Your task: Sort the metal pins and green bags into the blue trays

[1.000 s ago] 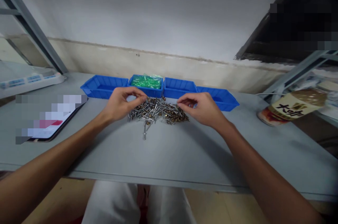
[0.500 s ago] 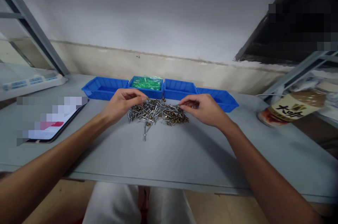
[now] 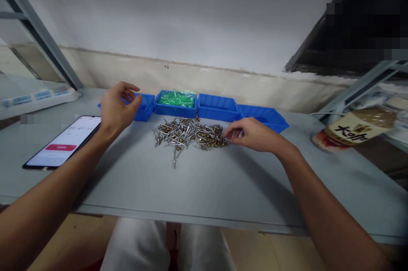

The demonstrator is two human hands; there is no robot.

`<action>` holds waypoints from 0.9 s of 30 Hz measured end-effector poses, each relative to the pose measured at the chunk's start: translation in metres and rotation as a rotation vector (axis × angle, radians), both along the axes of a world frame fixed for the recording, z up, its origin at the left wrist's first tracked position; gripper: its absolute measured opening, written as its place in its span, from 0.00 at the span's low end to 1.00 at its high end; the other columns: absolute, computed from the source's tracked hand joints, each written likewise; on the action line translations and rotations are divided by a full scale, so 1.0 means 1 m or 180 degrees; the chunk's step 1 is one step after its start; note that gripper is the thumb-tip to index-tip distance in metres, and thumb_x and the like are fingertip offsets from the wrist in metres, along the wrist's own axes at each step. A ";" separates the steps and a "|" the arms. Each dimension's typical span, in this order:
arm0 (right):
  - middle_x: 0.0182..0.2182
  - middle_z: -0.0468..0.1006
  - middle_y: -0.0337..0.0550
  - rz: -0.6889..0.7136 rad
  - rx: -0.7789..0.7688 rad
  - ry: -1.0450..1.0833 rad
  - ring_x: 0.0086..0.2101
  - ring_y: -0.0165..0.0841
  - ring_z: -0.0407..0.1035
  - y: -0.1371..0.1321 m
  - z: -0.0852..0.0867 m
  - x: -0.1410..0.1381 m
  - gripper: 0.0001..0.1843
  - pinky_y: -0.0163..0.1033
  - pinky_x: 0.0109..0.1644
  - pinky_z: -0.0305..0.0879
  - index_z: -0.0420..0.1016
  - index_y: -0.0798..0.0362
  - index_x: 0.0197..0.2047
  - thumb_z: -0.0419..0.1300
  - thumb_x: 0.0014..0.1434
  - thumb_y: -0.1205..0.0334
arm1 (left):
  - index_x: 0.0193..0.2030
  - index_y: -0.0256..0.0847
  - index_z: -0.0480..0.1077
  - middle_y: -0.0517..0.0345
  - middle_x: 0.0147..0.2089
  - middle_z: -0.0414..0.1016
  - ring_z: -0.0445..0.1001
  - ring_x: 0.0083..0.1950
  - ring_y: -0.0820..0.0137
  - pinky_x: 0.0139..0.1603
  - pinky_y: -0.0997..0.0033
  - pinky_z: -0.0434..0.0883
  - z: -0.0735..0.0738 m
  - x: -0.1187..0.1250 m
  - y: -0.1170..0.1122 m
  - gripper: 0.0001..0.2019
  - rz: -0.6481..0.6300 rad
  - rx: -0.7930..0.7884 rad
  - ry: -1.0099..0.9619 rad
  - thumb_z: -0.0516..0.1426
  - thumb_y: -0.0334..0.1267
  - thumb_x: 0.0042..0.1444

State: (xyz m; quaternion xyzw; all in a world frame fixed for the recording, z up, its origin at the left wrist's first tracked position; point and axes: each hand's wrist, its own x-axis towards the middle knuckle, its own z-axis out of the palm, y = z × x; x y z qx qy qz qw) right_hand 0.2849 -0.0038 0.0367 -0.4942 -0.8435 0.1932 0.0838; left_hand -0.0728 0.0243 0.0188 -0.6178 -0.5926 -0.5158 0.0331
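My left hand [image 3: 118,108] hangs over the leftmost blue bin [image 3: 147,107], its thumb and fingers apart and nothing visible between them. At the right edge of a pile of small metal parts [image 3: 188,132], my right hand [image 3: 247,134] has its fingers curled together against the parts. Whatever its fingertips hold is too small to make out. The pile mixes thin silver pins with brass-coloured pieces. One silver pin [image 3: 174,161] sticks out from its front.
Behind the pile, a second blue bin [image 3: 175,111] holds a green plastic bag [image 3: 177,99]. Two more blue bins, a middle one [image 3: 218,111] and a right one [image 3: 270,124], continue the row. A phone [image 3: 62,145] lies left, a power strip [image 3: 41,100] beyond it. A labelled jar [image 3: 350,130] stands right.
My left hand has left the pile, moving left and up to the leftmost bin, and its fingers have parted. My right hand has shifted slightly right and down, still at the pile's edge.
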 end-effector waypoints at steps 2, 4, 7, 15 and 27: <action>0.29 0.81 0.39 -0.0047 -0.0022 -0.0073 0.29 0.31 0.73 0.001 -0.001 0.001 0.10 0.35 0.34 0.65 0.81 0.52 0.34 0.60 0.49 0.70 | 0.35 0.39 0.75 0.61 0.28 0.73 0.69 0.29 0.72 0.33 0.71 0.66 -0.002 0.003 -0.001 0.06 -0.0152 -0.0042 0.0207 0.59 0.34 0.50; 0.28 0.81 0.38 -0.0062 -0.0074 -0.0112 0.28 0.31 0.72 0.002 -0.003 0.002 0.08 0.35 0.32 0.64 0.81 0.52 0.33 0.61 0.49 0.68 | 0.34 0.39 0.74 0.60 0.29 0.73 0.70 0.30 0.72 0.35 0.71 0.67 -0.003 0.010 -0.005 0.05 -0.0387 0.0035 0.0460 0.58 0.33 0.50; 0.26 0.80 0.38 -0.0005 -0.0089 -0.0138 0.27 0.31 0.72 0.002 -0.005 0.002 0.08 0.34 0.31 0.63 0.81 0.52 0.33 0.62 0.48 0.68 | 0.34 0.39 0.74 0.59 0.30 0.74 0.71 0.32 0.70 0.38 0.70 0.68 -0.006 0.024 -0.013 0.05 -0.0780 0.0217 0.0831 0.57 0.32 0.51; 0.24 0.79 0.37 0.0003 -0.0064 -0.0134 0.25 0.29 0.70 0.002 -0.007 -0.003 0.08 0.34 0.29 0.61 0.81 0.52 0.31 0.60 0.50 0.69 | 0.33 0.38 0.73 0.60 0.29 0.72 0.71 0.33 0.71 0.38 0.71 0.65 -0.014 0.044 -0.022 0.05 -0.1375 0.0145 0.1280 0.55 0.31 0.54; 0.25 0.79 0.39 -0.0172 -0.0122 0.0800 0.27 0.30 0.71 0.005 -0.006 0.001 0.06 0.36 0.32 0.65 0.78 0.53 0.30 0.62 0.53 0.60 | 0.35 0.38 0.72 0.60 0.29 0.71 0.70 0.33 0.72 0.37 0.70 0.65 -0.015 0.049 -0.024 0.04 -0.1601 0.0172 0.1052 0.55 0.31 0.55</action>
